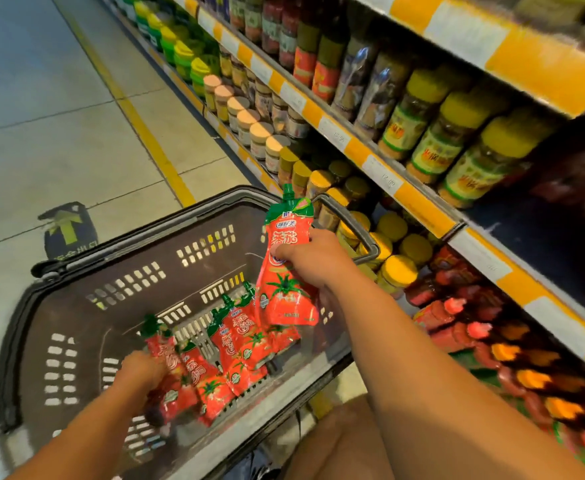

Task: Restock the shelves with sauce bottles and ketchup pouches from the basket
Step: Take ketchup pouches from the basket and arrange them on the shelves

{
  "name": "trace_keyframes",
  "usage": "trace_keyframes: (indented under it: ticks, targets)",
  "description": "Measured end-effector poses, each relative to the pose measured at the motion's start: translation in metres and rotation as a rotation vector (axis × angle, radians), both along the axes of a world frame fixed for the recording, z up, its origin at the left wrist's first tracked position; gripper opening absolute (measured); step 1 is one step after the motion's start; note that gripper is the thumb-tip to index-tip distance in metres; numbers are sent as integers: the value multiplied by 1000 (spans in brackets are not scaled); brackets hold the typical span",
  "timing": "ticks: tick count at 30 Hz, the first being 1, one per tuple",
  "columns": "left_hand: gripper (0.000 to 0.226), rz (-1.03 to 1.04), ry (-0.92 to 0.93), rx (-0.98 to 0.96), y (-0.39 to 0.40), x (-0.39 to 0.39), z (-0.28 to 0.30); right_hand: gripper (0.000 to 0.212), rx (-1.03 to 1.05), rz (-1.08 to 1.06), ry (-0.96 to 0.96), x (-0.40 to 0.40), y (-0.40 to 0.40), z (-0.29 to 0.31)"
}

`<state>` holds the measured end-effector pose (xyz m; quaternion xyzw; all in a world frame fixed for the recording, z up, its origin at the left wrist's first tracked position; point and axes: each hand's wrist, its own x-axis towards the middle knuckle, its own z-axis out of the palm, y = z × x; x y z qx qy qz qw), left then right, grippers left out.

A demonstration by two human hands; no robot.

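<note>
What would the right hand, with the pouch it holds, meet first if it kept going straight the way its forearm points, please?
The right hand points up and away past the basket's far handle. Its raised ketchup pouch would probably meet the yellow-lidded jars on the lower shelf first, though depth is unclear.

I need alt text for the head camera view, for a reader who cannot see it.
A right hand lifts a red ketchup pouch above a dark basket while the left hand grips another pouch inside it. Shelves of jars and bottles stand at right.
</note>
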<state>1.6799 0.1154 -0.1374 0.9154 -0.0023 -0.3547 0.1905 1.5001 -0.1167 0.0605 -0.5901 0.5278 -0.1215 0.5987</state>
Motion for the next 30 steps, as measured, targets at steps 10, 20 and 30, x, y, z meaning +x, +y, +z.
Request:
trace_keyframes:
  ticks: [10, 20, 30]
  targets:
    - [15, 137, 362, -732, -35, -28, 127, 22, 26, -202, -259, -81, 2, 74]
    - [9, -283, 535, -973, -147, -167, 261, 17, -183, -525, -170, -248, -12, 88]
    - [21, -667, 280, -891, -273, -275, 268, 24, -558, -654, 134, -303, -65, 80]
